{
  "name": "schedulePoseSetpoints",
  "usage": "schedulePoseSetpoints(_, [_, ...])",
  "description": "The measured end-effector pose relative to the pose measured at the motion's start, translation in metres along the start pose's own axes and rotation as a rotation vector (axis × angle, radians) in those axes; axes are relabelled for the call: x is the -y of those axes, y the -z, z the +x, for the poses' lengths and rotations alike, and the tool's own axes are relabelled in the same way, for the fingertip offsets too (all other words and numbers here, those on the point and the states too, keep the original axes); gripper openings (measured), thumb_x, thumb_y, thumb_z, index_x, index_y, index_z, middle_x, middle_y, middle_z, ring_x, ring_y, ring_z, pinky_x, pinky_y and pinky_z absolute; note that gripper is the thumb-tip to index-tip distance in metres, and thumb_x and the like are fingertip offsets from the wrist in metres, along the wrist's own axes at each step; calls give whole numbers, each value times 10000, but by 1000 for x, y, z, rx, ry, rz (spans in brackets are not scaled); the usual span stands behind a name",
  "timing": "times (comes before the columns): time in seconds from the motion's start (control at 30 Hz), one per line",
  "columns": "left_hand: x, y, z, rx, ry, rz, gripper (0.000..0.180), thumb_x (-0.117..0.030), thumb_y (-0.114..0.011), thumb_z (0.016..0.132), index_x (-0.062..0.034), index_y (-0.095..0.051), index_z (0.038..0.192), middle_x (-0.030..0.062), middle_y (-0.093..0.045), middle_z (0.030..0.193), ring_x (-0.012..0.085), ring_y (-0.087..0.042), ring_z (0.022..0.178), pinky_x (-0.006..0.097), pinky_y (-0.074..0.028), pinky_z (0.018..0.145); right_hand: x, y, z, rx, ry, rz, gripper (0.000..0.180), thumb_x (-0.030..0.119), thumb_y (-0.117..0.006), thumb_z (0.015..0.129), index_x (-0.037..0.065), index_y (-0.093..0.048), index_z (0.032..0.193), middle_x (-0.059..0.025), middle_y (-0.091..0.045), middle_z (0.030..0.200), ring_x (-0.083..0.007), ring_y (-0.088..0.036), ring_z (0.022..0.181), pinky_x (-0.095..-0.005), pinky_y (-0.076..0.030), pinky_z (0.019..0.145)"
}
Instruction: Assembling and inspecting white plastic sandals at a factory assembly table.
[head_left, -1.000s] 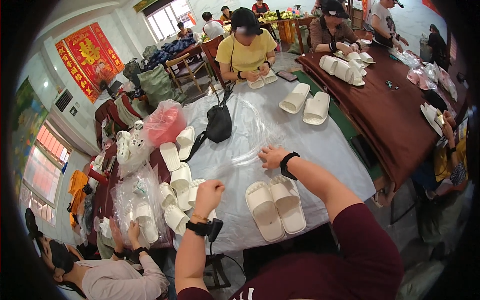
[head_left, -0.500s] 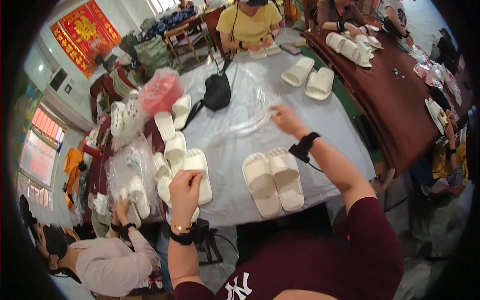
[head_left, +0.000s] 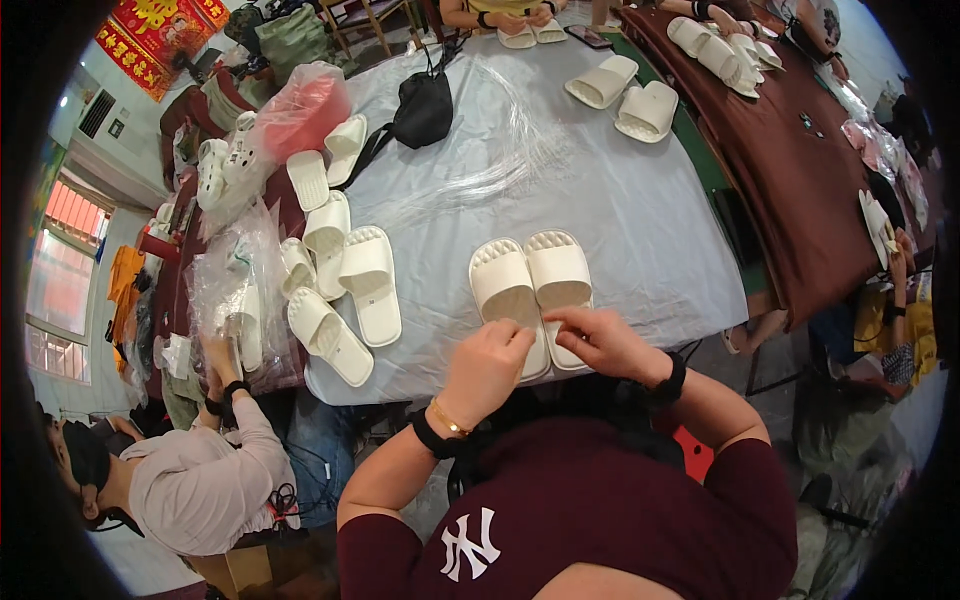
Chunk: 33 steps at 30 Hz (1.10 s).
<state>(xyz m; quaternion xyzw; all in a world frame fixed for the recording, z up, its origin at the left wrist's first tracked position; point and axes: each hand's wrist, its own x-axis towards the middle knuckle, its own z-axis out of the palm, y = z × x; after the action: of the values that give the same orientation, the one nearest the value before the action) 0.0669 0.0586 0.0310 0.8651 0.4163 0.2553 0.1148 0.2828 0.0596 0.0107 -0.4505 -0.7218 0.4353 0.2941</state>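
A pair of white slide slippers, the left slipper (head_left: 501,280) and the right slipper (head_left: 560,265), lies side by side in front of me. Over the heel of the left slipper, my left hand (head_left: 490,365) is closed, thumb and finger pinched together. My right hand (head_left: 608,345) is also closed, fingers curled and tips pinched, over the heel of the right slipper. Anything thin between the fingertips is too small to make out. Farther up the table lies a loose bundle of clear thin strands (head_left: 500,175).
More white slippers (head_left: 370,285) lie to the left, beside clear plastic bags (head_left: 235,290) and a pink bag (head_left: 305,110). A black bag (head_left: 420,108) rests farther back. Another slipper pair (head_left: 645,110) is at far right. Co-workers sit left, ahead and right.
My right hand has come back from the clear strands to the near slippers. My left hand has moved right, from the left-hand slippers to the same pair. The view has tilted down.
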Motion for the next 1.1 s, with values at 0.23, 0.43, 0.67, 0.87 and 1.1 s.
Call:
schedulePoseSetpoints(0.23, [2, -12, -18, -15, -264, 99, 228, -51, -636, 692, -58, -632, 920, 72, -596, 896, 240, -598, 778, 349, -495, 641, -22, -15, -28, -39, 79, -168, 142, 150, -597, 868, 59, -640, 968, -138, -654, 857, -334, -629, 791, -397, -502, 673])
schedulePoseSetpoints(0.43, [-2, -19, -40, 66, -280, 41, 207, -59, -633, 691, -44, -627, 898, 73, -578, 865, 239, -589, 764, 343, -488, 656, -28, -26, -46, 30, 104, -191, 99, 147, -608, 850, 69, -635, 905, -118, -648, 834, -325, -627, 793, -408, -503, 677])
schedulePoseSetpoints(0.67, [-2, -29, -71, 193, -252, -16, 151, -83, -650, 714, -43, -622, 857, 71, -571, 820, 234, -580, 740, 337, -484, 650, -27, -36, -59, 171, 67, -221, 115, 171, -600, 855, 79, -633, 915, -100, -647, 845, -311, -627, 808, -415, -497, 694])
schedulePoseSetpoints(0.87, [-6, -38, -84, 235, -208, -61, 118, -114, -675, 764, -59, -619, 852, 67, -566, 796, 226, -570, 712, 336, -477, 648, -28, -39, -60, 194, 65, -243, 123, 184, -594, 856, 82, -630, 913, -94, -646, 840, -307, -628, 810, -419, -495, 689])
schedulePoseSetpoints(1.1, [-10, -42, -83, 212, -153, -63, 125, -130, -678, 759, -64, -610, 842, 59, -534, 745, 233, -554, 672, 346, -460, 618, -31, -39, -63, 190, 53, -268, 120, 186, -593, 852, 83, -632, 899, -96, -646, 835, -310, -628, 811, -420, -496, 689])
